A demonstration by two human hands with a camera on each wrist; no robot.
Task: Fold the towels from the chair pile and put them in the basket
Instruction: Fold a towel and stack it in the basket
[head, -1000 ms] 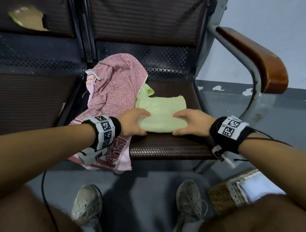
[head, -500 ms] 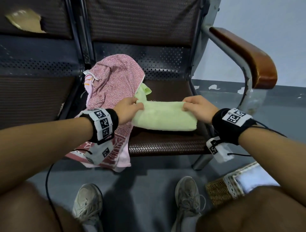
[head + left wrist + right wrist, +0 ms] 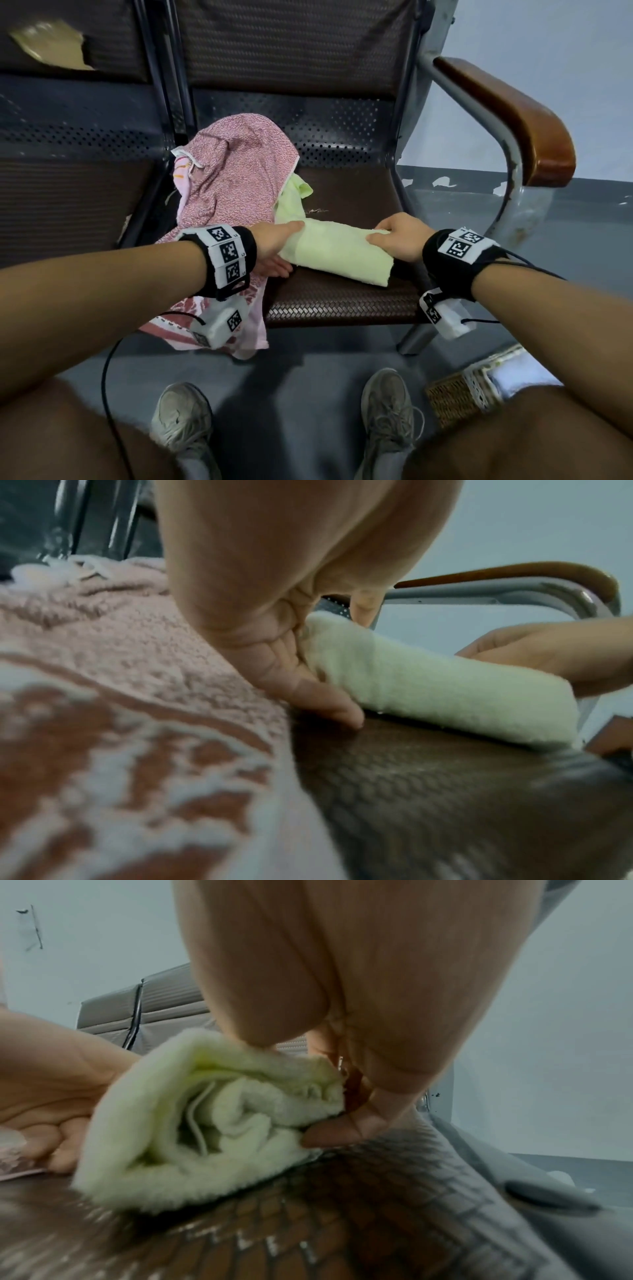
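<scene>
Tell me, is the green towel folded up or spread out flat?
Folded. The green towel is a thick bundle on the chair seat; the right wrist view shows stacked layers at its end.

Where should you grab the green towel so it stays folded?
Grip the green towel at its two short ends, coming from left and right, as the left hand and right hand do. Its layers show loose at the right end, so pinching there probably keeps them together.

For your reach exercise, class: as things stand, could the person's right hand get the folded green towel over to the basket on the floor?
Probably yes. The right hand already grips the green towel, and the basket sits on the floor on that same side, below the chair seat. Nothing visible lies between them.
</scene>
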